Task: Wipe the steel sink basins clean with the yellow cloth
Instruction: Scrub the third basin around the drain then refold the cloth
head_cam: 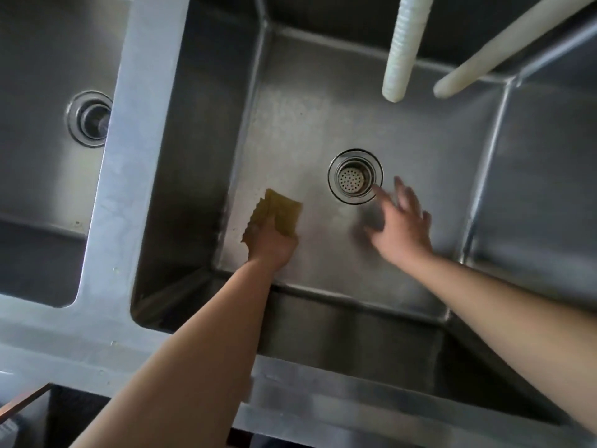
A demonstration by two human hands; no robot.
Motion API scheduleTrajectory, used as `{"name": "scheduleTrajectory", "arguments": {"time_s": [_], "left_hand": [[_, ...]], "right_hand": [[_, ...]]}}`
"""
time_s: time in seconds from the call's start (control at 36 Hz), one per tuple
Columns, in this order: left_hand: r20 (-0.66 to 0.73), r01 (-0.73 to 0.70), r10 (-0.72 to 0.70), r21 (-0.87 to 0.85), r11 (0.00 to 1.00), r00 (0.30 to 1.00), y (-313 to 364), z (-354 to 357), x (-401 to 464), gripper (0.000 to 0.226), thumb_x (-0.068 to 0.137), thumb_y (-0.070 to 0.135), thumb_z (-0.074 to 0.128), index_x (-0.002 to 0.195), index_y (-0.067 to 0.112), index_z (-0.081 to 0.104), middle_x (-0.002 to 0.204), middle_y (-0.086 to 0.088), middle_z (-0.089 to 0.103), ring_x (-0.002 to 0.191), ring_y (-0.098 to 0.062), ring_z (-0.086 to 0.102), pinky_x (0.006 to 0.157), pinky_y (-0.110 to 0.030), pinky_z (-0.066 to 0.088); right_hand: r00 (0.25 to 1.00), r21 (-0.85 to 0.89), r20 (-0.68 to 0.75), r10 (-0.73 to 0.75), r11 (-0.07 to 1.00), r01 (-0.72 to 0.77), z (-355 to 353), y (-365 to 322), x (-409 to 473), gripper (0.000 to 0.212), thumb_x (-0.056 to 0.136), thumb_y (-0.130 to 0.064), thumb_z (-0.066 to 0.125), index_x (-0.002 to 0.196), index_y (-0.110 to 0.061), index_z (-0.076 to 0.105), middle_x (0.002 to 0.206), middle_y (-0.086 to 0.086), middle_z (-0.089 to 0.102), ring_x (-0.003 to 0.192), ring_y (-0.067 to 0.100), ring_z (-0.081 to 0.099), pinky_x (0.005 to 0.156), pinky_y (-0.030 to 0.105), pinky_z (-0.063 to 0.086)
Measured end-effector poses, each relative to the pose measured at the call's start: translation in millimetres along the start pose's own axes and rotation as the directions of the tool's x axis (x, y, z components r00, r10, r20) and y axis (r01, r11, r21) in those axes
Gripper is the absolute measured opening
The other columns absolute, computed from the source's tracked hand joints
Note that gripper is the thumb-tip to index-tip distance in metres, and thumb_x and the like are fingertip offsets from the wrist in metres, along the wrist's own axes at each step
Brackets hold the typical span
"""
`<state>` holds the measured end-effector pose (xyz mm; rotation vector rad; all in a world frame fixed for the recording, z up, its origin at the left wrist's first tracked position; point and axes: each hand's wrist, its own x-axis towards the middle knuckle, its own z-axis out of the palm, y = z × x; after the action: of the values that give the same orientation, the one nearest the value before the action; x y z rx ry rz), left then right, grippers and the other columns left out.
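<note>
Steel middle basin (323, 118) holds both hands, drain strainer (355, 177) at its floor centre. Left hand (273, 242) grips the yellow cloth (279, 211), pressed on the floor left of the strainer, near the left wall. Right hand (402, 221), blurred, fingers spread and empty, index tip at the strainer's right rim. Two white hoses (399, 56) hang behind the strainer. Second basin (48, 156) lies left, past the divider.

Two pale hoses (399, 50) hanging down from the top, a shiny steel counter edge (97, 344) in front, a dark gap (64, 412) low on the left.
</note>
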<state>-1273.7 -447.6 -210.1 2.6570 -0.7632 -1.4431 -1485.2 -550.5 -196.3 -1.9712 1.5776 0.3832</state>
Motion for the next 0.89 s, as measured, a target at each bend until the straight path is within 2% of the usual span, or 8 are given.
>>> {"name": "scheduleTrajectory", "arguments": {"time_s": [0.11,0.31,0.42,0.5,0.61,0.67,0.72,0.89], "left_hand": [[-0.132,0.037,-0.037,-0.001,0.999,0.991,8,15,-5,0.079,0.082,0.048,0.066,0.148,0.022,0.031,0.146,-0.014,0.040,0.134,-0.036,0.040,0.108,-0.042,0.035],[-0.217,-0.036,0.083,0.210,0.977,0.973,16,20,-2,0.071,0.092,0.031,0.055,0.153,0.016,0.021,0.139,-0.017,0.048,0.120,-0.038,0.053,0.102,-0.046,0.045],[-0.224,0.142,-0.135,0.013,0.990,0.965,49,41,-2,0.061,0.091,0.018,0.055,0.145,0.011,0.028,0.133,-0.017,0.053,0.116,-0.038,0.057,0.097,-0.049,0.049],[-0.219,0.225,-0.250,-0.133,0.965,0.943,86,62,-1,0.076,0.092,0.021,0.056,0.154,0.010,0.013,0.149,-0.017,0.038,0.133,-0.035,0.045,0.107,-0.047,0.039],[-0.211,0.202,-0.284,-0.341,0.918,0.935,144,82,12,0.074,0.094,0.016,0.055,0.156,0.019,0.015,0.152,-0.006,0.039,0.135,-0.025,0.046,0.106,-0.035,0.040],[-0.099,0.176,-0.234,-0.404,0.898,0.967,173,87,18,0.054,0.095,0.021,0.049,0.146,0.031,0.034,0.141,0.000,0.052,0.108,-0.023,0.060,0.072,-0.022,0.057],[0.011,0.100,-0.105,-0.439,0.893,0.994,194,86,20,0.040,0.092,0.015,0.041,0.127,0.029,0.054,0.129,-0.006,0.063,0.072,-0.024,0.056,0.031,-0.019,0.041],[-0.013,-0.177,0.187,-0.389,0.904,0.982,183,67,10,0.038,0.090,0.014,0.043,0.120,0.029,0.060,0.080,0.000,0.070,0.052,-0.012,0.066,0.039,-0.022,0.050]], "right_hand": [[0.924,0.059,0.100,0.368,0.925,-0.375,-14,58,-13,0.111,0.074,-0.045,0.080,0.154,-0.042,0.004,0.165,0.000,-0.011,0.152,0.030,0.000,0.117,0.057,0.021],[0.868,0.210,0.234,0.438,0.849,-0.485,5,92,-31,0.105,0.075,-0.038,0.081,0.154,-0.039,0.012,0.164,0.010,0.004,0.147,0.037,0.022,0.118,0.045,0.029],[0.883,0.173,0.297,0.363,0.889,-0.424,21,88,-37,0.102,0.068,-0.047,0.081,0.152,-0.039,0.022,0.154,0.013,0.014,0.143,0.039,0.024,0.117,0.045,0.028],[0.876,0.179,0.328,0.352,0.888,-0.424,27,83,-39,0.097,0.075,-0.044,0.074,0.153,-0.040,0.016,0.157,0.007,0.008,0.143,0.037,0.023,0.116,0.046,0.028],[0.882,0.448,0.324,0.343,0.765,-0.462,31,82,-43,0.093,0.074,-0.028,0.073,0.154,-0.030,0.026,0.146,0.008,0.028,0.137,0.031,0.036,0.110,0.040,0.039],[0.877,0.523,0.325,0.353,0.705,-0.478,30,85,-46,0.092,0.075,-0.025,0.074,0.154,-0.030,0.027,0.149,0.007,0.032,0.138,0.028,0.037,0.110,0.038,0.039],[0.868,0.567,0.331,0.369,0.657,-0.496,28,90,-50,0.091,0.076,-0.023,0.074,0.153,-0.032,0.027,0.152,0.005,0.034,0.138,0.026,0.039,0.109,0.036,0.040],[0.875,0.735,0.179,0.450,0.530,-0.423,19,96,-55,0.067,0.083,-0.023,0.073,0.144,-0.026,0.046,0.136,0.000,0.058,0.109,0.012,0.056,0.085,0.022,0.040]]}}
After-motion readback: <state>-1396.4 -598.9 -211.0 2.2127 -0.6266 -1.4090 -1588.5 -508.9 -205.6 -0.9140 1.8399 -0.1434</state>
